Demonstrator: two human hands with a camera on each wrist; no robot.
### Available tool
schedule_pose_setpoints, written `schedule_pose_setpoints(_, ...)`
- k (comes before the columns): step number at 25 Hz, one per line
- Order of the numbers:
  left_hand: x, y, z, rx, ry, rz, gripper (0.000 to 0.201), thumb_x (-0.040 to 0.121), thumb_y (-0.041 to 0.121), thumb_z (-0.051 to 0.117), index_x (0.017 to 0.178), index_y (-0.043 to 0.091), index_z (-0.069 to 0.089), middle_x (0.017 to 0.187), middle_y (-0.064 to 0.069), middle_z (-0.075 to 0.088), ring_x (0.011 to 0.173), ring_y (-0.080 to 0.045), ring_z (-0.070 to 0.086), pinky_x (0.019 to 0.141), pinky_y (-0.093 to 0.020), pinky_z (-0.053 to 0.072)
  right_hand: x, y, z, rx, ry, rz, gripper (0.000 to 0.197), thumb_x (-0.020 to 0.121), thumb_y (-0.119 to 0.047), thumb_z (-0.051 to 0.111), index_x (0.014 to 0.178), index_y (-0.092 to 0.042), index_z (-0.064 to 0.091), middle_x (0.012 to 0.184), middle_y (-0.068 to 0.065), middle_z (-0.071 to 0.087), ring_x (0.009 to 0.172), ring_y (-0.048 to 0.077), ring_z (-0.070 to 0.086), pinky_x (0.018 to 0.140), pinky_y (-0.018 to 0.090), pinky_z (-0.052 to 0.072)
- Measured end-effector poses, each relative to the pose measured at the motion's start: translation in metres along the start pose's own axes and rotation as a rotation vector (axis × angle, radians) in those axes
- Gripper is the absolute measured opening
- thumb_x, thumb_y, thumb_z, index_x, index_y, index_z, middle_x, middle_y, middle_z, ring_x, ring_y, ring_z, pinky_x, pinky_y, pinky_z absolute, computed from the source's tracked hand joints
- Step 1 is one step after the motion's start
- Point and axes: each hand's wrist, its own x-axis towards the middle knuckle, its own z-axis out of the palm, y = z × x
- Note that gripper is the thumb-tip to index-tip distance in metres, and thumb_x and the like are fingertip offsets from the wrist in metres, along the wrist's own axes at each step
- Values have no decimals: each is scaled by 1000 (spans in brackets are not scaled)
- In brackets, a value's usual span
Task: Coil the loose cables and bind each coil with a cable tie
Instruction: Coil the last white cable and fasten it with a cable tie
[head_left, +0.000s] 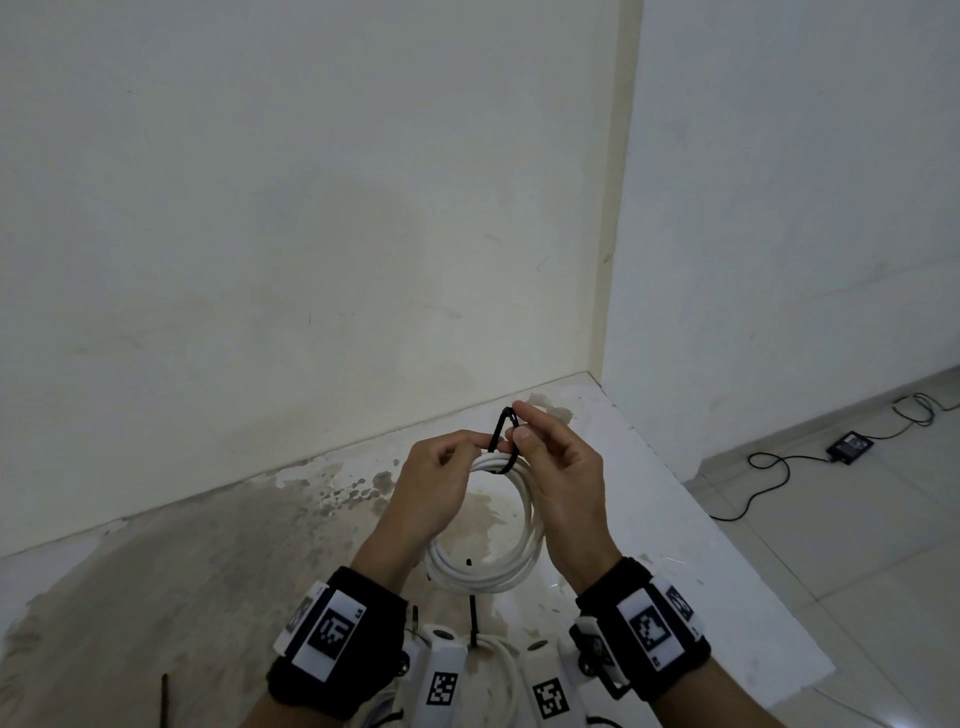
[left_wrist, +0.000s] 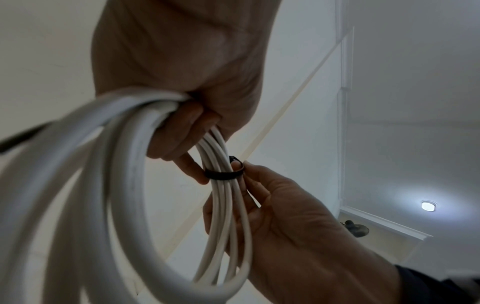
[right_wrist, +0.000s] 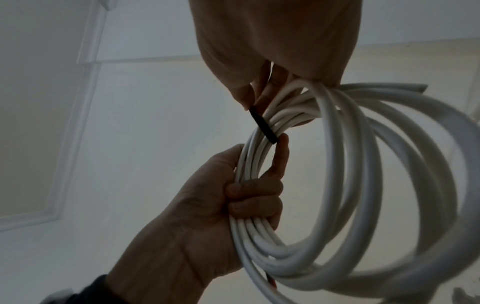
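Left hand (head_left: 434, 486) grip grasps the white cable coil (head_left: 511, 564) above the table (head_left: 649, 499); right hand (head_left: 563, 478) grip pinches the black cable tie (head_left: 503, 441) looped round the coil.

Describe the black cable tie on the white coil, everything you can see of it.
The black cable tie is a thin, flat strap, plastic by the look of it, wrapped once around the gathered strands at the top of the white cable coil. Above the strands it stands up in a loose, narrow loop, not yet drawn tight. The right hand pinches the loop's top; the left hand grips the coil, its fingertip touching the band from inside. All is held above the counter.
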Motion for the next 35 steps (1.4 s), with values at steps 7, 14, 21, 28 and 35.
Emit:
schedule_pose_setpoints(7,2,-10,4,-34,74,-26,31,98,12,45,102,17,76,37,18,46,35,2,40,44,-16,25,-1,-5,-2,-51,29,47,23,93,2,59,109,-8,73,77,11,73,72,13,71,67,18,55)
schedule_pose_setpoints(14,4,-14,4,-58,83,-3,29,98,11,47,102,14,76,51,1,54,47,-8,52,39,-6,31,-3,-4,-3,-106,42,38,24,93,2,60,109,-10,73,82,16,74,76,13,73,70,18,56)
schedule_pose_setpoints(21,5,-17,0,-1,62,7,32,98,12,46,100,16,77,76,4,60,67,-12,51,40,-5,31,-6,0,-1,-116,41,17,24,94,1,60,111,-11,72,82,12,74,76,12,72,70,17,55)
schedule_pose_setpoints(28,3,-19,-3,1,54,-17,32,98,11,45,100,13,77,61,4,59,40,10,47,39,-5,29,-9,5,0,-127,28,28,25,95,1,59,113,-12,72,81,9,73,76,12,72,71,18,56)
schedule_pose_setpoints(35,-1,-20,-7,0,54,-17,30,99,14,46,100,15,76,77,8,57,40,10,48,40,-6,30,-10,10,2,-147,2,34,26,97,-3,59,119,-13,70,86,8,74,82,14,73,76,20,56)
